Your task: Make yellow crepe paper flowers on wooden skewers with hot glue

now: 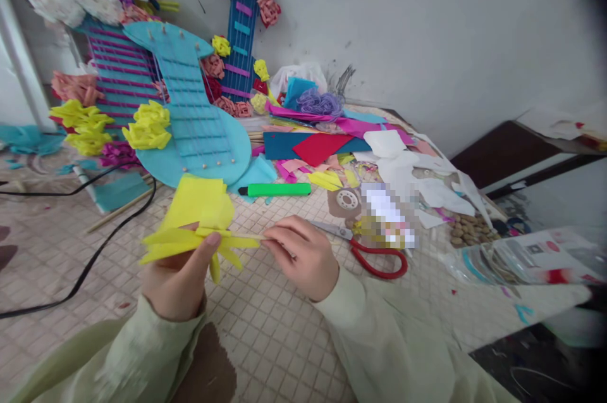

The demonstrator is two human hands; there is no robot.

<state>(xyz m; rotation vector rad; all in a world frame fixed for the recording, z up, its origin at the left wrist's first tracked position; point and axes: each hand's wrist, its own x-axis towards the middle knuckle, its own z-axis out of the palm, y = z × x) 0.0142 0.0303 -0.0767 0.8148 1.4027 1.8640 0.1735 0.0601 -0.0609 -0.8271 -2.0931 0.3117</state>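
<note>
My left hand (pixel 175 283) is closed around a bunch of yellow pieces (pixel 196 200), thin like crepe paper or soft fabric. Folded ends spread out to its left, and loose strips hang below the thumb. My right hand (pixel 306 257) pinches the tip of a narrow yellow strip (pixel 241 241) stretching from the bunch. Whether a thin stick lies along that strip I cannot tell. Red-handled scissors (pixel 349 235) lie just right of my right hand, their blades partly behind it. Beyond both hands is a green marker (pixel 279 190) with a black end.
A light-blue guitar-shaped craft (pixel 187 93) with strings leans at the back left, near yellow flowers (pixel 147 126). A dark-blue strung piece (pixel 241 30) stands against the wall. Coloured scraps (pixel 322 148), a white reel (pixel 348 200) and a plastic bag (pixel 526 257) lie rightward. A black cable (pixel 102 245) crosses the left.
</note>
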